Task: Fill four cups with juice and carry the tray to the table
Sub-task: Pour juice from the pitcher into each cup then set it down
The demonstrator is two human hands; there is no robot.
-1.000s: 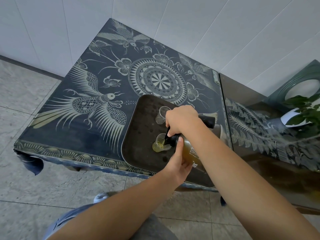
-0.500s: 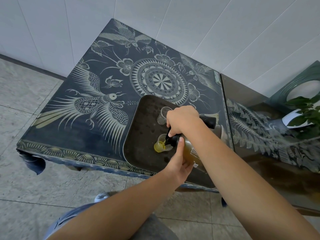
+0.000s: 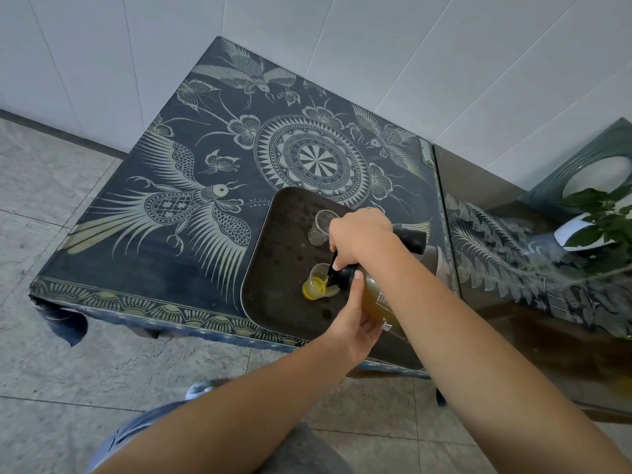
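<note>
Left hand: fingers curled under and around the neck end of the juice bottle, thumb laid up along its black cap; closed on the bottle from the near side. Right hand: fist closed over the far side of the same cap region, a black strap or flap pinched beneath it; whether a second dark, black-capped bottle just right of it is touched cannot be told.

Juice bottle: clear, amber liquid inside, pale lettering on its side; tilted steeply, spout lowered to the rim of the near cup.

Near cup: small, clear, upright on the tray; yellow juice is seen in its lower part, well short of the rim.

Far cup: clear, upright, no juice visible, set on the tray beyond the near cup, partly hidden by the right hand; other cups are not seen.

Tray: dark, rounded corners, placed at the near right part of the table; table covered by a dark blue cloth printed with birds and a central medallion.

Right of the table: a dark glossy cabinet top; a green plant at its far end.
</note>
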